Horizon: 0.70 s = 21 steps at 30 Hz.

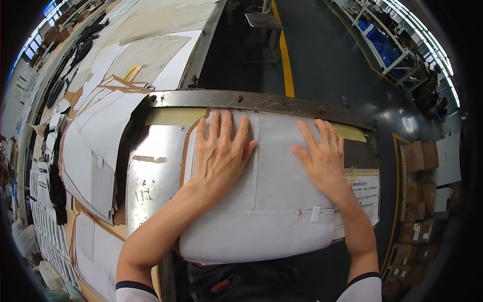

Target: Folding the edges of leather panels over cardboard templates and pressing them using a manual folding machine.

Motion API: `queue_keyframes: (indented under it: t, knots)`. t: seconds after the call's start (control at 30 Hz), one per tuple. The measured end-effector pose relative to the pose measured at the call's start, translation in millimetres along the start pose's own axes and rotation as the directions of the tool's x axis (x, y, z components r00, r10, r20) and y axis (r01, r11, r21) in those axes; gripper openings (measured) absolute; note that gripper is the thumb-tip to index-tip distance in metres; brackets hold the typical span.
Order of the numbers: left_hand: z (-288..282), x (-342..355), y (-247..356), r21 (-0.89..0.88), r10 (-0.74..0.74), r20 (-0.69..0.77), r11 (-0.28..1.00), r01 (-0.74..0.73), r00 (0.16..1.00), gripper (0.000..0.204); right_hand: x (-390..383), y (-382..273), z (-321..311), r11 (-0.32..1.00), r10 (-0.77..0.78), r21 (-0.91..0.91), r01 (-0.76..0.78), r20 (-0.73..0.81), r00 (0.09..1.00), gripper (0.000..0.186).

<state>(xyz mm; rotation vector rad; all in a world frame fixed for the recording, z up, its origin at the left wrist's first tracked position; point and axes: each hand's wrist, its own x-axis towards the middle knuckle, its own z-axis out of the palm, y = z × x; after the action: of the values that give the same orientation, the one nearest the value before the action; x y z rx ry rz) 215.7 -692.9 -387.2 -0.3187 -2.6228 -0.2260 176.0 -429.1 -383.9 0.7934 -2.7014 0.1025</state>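
In the head view, resting left hand (221, 151) and right hand (324, 161) palms down, spread wide and gripping nothing visible, on a pale grey, round-cornered stitched panel with brown edging (282, 161). Lying across a shiny, scratched metal surface (151, 171), just beside a long, worn metal bar (261, 101). Could twist askew from uneven pressure; could sag or slide nearward, judging by the overhang; could snag at loose brown threads (304, 213) beside a small white rectangular tag (315, 214)
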Motion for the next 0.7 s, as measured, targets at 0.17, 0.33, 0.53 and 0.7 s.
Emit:
queue_keyframes:
  t: [0.17, 0.33, 0.53, 0.7]
  knots:
    - [-4.6, 1.2, -0.1, 0.022, 0.009, 0.036, 1.000, -0.010, 0.999, 0.050, -0.2, -0.9, -7.7, 1.000, -0.022, 0.020, 0.023, -0.006, 1.000, 0.067]
    - [-12.0, 2.7, -1.2, 0.010, -0.002, 0.108, 1.000, 0.001, 0.994, 0.052, 1.1, -0.7, -7.6, 0.998, -0.058, -0.011, 0.058, -0.004, 0.998, 0.069]
    - [-13.8, 3.3, -2.0, 0.020, 0.043, 0.109, 0.999, -0.045, 0.993, 0.060, 0.2, -2.8, -9.1, 0.996, -0.052, -0.067, 0.050, -0.021, 0.998, 0.070]
    - [-13.0, 2.6, -2.0, 0.041, 0.080, 0.096, 0.996, -0.084, 0.992, 0.065, 1.1, -4.4, -8.7, 1.000, -0.012, -0.003, 0.012, -0.016, 1.000, 0.069]
